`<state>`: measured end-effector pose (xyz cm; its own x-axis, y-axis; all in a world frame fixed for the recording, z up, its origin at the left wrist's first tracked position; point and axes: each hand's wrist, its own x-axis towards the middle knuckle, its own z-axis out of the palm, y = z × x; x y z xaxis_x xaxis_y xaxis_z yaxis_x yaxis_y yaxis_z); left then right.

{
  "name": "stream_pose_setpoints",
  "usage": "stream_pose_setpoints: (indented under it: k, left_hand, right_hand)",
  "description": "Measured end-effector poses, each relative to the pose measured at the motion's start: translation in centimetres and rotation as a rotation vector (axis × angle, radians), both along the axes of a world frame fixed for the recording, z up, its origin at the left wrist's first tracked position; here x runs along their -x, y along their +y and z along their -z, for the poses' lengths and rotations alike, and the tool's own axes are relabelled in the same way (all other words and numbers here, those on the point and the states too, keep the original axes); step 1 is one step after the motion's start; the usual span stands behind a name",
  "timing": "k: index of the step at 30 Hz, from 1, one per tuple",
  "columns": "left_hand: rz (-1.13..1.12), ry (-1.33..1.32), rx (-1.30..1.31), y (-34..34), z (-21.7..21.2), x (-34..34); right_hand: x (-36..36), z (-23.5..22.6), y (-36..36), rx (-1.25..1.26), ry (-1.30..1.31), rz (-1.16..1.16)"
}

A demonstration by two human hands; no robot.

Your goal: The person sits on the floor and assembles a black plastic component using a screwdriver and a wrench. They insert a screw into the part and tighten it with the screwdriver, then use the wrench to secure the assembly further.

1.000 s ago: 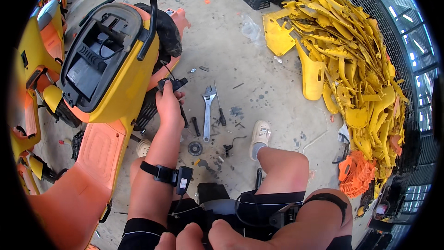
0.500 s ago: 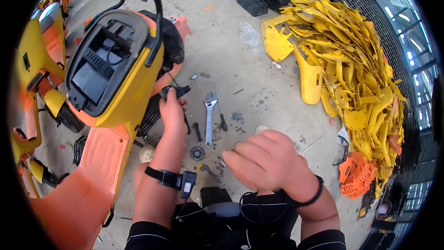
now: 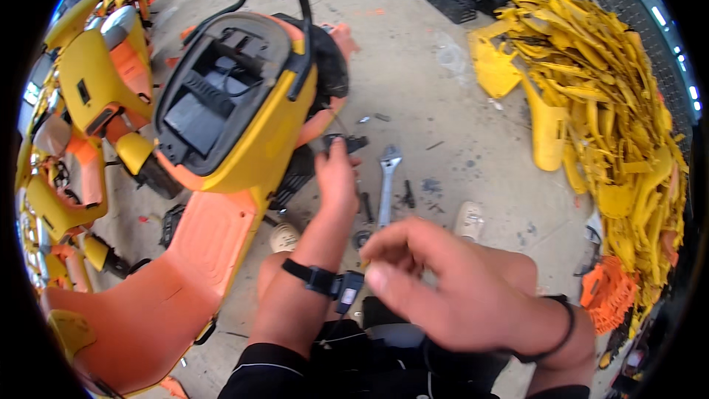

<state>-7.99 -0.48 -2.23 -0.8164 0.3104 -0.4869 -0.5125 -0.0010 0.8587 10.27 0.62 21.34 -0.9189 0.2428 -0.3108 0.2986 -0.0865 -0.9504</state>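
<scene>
Beside the rear of a yellow and orange scooter point(image 3: 284, 129), my left hand point(image 3: 337, 177) is closed on a small black part point(image 3: 348, 143); a thin cable or rod shows just above it. My right hand point(image 3: 443, 284) is raised close to me, thumb and fingers pinched together, slightly blurred. What it holds, if anything, is too small to make out. On the floor between my hands lies a silver adjustable wrench point(image 3: 386, 185). A short black-handled tool point(image 3: 408, 193) is on its right, a dark bolt-like piece point(image 3: 367, 207) on its left. A round dark ring point(image 3: 361, 239) sits partly behind my right fingers.
More yellow and orange scooters point(image 3: 96, 89) stand at the left. A tall pile of yellow plastic panels point(image 3: 613, 118) fills the right, with stacked orange pieces point(image 3: 608, 294) at its near end. Black crates point(image 3: 452, 4) lie at the back. Small debris dots the concrete floor.
The view has swung left, so the scene sits further right. My right hand has turned and come nearer, its thumb now showing. My left hand stays on the black part.
</scene>
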Motion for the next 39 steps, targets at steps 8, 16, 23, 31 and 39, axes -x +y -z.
stream_pose_setpoints:
  k: [8, 16, 23, 31, 39]
  left_hand:
    - [0.022, -0.074, -0.049, 1.1, 0.0, -1.1]
    - [0.023, -0.076, -0.025, -0.3, -0.6, -0.8]
    - [0.01, -0.042, -0.068, -0.1, 0.8, -1.1]
    - [0.009, -0.138, -0.04, -0.4, 2.0, -0.4]
    - [0.005, -0.118, -0.161, -0.8, -1.3, -0.9]
  right_hand:
    - [1.1, -8.8, -4.2, 0.187, 0.07, -0.067]
    - [1.9, -8.6, -7.0, 0.024, 0.063, -0.063]
    - [2.5, -6.3, -8.0, -0.077, 0.033, -0.041]
    - [6.2, 2.2, -2.3, -0.147, -0.314, -0.002]
    - [4.2, 19.6, 8.2, -0.616, -0.436, 0.45]
